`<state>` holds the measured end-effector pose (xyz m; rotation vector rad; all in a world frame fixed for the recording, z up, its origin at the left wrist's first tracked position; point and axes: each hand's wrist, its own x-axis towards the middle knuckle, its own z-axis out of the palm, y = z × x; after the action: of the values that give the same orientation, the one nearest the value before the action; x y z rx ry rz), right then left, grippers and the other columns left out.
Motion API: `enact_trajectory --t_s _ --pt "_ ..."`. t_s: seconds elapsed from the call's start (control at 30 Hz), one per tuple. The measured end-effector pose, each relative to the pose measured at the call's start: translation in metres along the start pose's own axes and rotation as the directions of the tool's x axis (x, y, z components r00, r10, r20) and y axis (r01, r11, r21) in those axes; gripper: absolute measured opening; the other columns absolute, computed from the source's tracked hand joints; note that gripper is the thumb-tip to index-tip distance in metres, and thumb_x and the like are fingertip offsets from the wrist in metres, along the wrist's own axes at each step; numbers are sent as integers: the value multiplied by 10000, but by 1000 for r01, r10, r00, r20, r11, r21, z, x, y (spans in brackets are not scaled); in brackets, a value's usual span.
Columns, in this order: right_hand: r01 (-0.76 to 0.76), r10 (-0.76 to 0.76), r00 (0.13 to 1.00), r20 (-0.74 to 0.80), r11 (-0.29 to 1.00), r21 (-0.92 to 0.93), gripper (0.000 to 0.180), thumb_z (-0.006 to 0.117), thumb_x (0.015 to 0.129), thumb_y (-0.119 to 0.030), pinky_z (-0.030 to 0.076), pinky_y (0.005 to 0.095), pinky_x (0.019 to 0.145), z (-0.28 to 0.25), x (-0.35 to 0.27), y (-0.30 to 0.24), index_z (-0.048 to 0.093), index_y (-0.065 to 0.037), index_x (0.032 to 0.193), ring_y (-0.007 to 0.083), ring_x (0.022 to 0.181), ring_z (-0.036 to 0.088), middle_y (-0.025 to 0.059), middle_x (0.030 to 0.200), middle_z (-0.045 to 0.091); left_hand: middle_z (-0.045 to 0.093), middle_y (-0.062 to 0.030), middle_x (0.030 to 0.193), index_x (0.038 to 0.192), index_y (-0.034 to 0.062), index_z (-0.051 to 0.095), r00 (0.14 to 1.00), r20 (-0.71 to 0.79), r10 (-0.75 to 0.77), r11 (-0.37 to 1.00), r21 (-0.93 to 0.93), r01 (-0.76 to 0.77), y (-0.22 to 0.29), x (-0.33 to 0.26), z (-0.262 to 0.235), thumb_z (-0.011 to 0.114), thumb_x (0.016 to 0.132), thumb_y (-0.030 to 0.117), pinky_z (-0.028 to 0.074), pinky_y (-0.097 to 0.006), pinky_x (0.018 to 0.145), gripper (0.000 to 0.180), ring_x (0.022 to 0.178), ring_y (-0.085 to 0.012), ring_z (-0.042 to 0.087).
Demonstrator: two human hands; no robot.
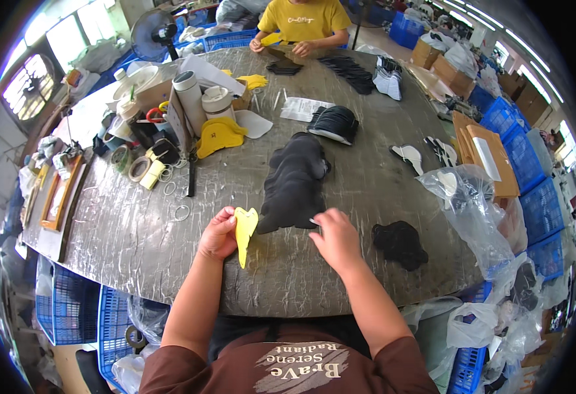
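My left hand [217, 234] pinches a flat yellow template [245, 236] by its upper left edge; it is wide at the top and tapers to a point below. The template hangs just left of the lower end of a long spread of overlapping black cut pieces [294, 180]. At the lower right corner of that spread is my right hand [338, 241]. Its thumb and fingers are closed around something small with a pale tip, too small to make out. Right of this hand lies a separate heap of black pieces [399, 244].
A stack of black pieces [334, 125] lies beyond the spread, beside a printed paper [305, 109]. Tape rolls, cups and a yellow template [221, 136] stand at left. Clear plastic bags [462, 197] hang over the right edge. A co-worker in a yellow shirt [304, 20] handles dark pieces opposite.
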<state>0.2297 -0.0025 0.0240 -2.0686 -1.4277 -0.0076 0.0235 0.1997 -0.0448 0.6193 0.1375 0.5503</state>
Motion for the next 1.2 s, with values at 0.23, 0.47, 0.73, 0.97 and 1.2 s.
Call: enact_trajectory --t_s 0.23,0.47,0.73,0.97,1.2 --pt "-136 155 974 167 983 -120 363 830 658 -144 503 408 826 35 24 0 618 -49 937 298 1013 555 100 1002 560 683 -99 1022 1009 76 607 999 32 -41 996 -77 43 0 -1 3 641 872 14 545 -407 868 154 968 -252 668" --pt "-67 51 920 389 997 27 377 820 672 -204 494 416 802 10 -40 -12 614 -55 950 318 933 590 100 972 579 679 -74 982 1022 42 606 987 -162 -20 989 140 43 -2 -5 11 617 890 5 549 -340 827 137 885 -200 669" --pt "-98 84 990 116 988 118 527 847 619 -236 493 417 769 -11 -80 -31 617 -62 1060 303 920 577 86 981 547 700 -93 883 1049 -31 662 987 -158 -15 125 979 159 -32 -15 82 698 840 108 521 -282 710 254 785 -138 658" --pt "-57 49 986 158 997 52 409 822 644 -191 494 398 743 3 -90 -21 638 -60 985 291 899 577 81 941 558 622 -176 1122 1086 -18 625 979 165 122 -276 953 -126 -36 -64 95 744 738 153 434 -431 949 406 1031 -373 544" --pt "-48 33 989 144 994 101 342 798 668 -149 489 400 731 3 -93 -28 634 -55 954 291 886 572 78 925 562 630 -110 1033 959 13 669 967 178 184 -290 949 -119 -51 -102 97 743 724 65 488 -384 841 252 918 -308 565"
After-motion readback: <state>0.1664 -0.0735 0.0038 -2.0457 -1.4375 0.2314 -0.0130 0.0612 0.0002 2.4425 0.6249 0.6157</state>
